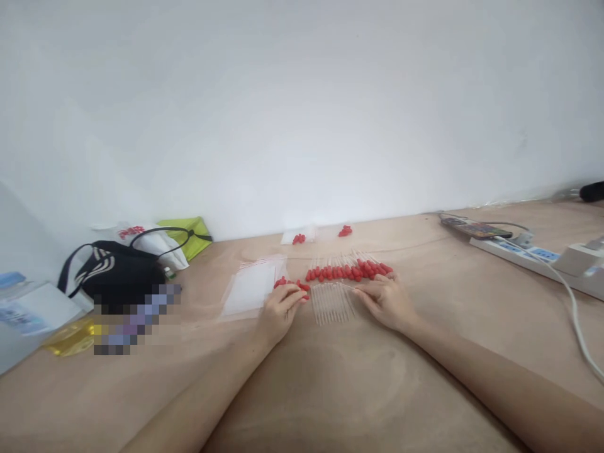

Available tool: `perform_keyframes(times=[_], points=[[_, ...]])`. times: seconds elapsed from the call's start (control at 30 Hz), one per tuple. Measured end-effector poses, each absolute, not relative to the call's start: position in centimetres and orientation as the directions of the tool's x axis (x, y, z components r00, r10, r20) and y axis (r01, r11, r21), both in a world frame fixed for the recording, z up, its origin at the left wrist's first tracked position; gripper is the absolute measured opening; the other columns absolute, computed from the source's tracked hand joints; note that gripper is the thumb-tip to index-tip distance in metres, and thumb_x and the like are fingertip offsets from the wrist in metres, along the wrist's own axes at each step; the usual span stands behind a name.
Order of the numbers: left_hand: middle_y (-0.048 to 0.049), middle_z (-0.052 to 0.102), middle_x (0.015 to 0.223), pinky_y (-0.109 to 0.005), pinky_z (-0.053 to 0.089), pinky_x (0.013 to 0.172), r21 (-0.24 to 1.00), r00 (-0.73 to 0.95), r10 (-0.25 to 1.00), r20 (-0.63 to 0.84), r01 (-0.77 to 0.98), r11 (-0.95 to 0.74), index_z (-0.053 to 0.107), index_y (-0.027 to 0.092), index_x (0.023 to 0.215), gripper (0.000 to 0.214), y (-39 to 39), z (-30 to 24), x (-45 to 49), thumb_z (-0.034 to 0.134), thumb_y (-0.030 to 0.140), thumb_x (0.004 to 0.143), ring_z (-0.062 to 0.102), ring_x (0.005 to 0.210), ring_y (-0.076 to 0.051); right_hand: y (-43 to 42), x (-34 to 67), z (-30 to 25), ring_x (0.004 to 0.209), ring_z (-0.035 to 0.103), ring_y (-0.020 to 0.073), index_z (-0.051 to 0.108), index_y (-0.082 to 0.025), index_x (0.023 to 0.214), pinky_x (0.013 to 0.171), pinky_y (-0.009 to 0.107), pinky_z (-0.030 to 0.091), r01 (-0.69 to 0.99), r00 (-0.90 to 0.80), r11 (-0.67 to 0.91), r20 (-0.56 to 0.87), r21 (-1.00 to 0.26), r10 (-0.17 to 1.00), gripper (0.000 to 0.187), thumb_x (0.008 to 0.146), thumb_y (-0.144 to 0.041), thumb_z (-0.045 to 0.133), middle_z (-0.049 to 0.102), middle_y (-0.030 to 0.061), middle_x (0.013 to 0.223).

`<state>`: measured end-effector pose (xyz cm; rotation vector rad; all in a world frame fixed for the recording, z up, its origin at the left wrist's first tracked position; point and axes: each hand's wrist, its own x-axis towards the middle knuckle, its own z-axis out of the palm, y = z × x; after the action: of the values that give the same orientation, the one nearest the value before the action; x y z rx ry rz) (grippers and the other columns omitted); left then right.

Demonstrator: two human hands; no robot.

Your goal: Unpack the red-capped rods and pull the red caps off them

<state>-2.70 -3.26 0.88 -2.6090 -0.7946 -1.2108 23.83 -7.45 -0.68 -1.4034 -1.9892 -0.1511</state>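
A row of clear droppers with red rubber bulbs (pixel 349 272) lies on the wooden table (pixel 358 384) in front of me. My left hand (pixel 279 313) rests at the row's left end, fingers curled round a few red-bulbed droppers (pixel 291 284). My right hand (pixel 384 300) sits at the right side, fingers bent and pinching the thin clear tubes (pixel 331 303). A stack of clear zip bags (pixel 250 288) lies just left of my left hand.
Two small heaps of red bulbs (pixel 345 231) lie near the wall, one on a bag (pixel 298 238). A black bag (pixel 116 270), green pouch (pixel 186 236) and bottle (pixel 19 308) crowd the left. A power strip (pixel 533 257), phone (pixel 474 229) and white cable (pixel 576 314) lie right.
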Motion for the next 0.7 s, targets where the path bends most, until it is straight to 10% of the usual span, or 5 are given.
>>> perform_keyframes(times=[0.23,0.7], points=[[-0.0043,0.054,0.084,-0.026,0.046,0.067,0.28,0.286,0.667,0.688,0.743,-0.608,0.057,0.017,0.097,0.024,-1.4,2.3,-3.0,0.039,0.019,0.081,0.055,0.071,-0.013,-7.3,22.6,-0.7,0.074,0.053,0.0169,0.063,-0.023,0.09,0.074,0.031,0.024,0.947,0.0,0.162,0.502,-0.279,0.865,0.026,0.073,-0.018,0.044,0.066,0.0026,0.072],[0.0019,0.065,0.076,-0.025,0.037,0.064,0.254,0.348,0.892,0.288,0.87,-0.422,0.06,0.022,0.082,0.023,1.7,4.7,-3.0,0.054,0.04,0.068,0.055,0.067,-0.014,-8.2,21.6,-0.2,0.077,0.052,0.0189,0.06,-0.021,0.088,0.072,0.034,0.024,0.908,-0.195,0.352,0.516,-0.226,0.834,0.032,0.076,-0.047,0.046,0.064,0.0041,0.076]])
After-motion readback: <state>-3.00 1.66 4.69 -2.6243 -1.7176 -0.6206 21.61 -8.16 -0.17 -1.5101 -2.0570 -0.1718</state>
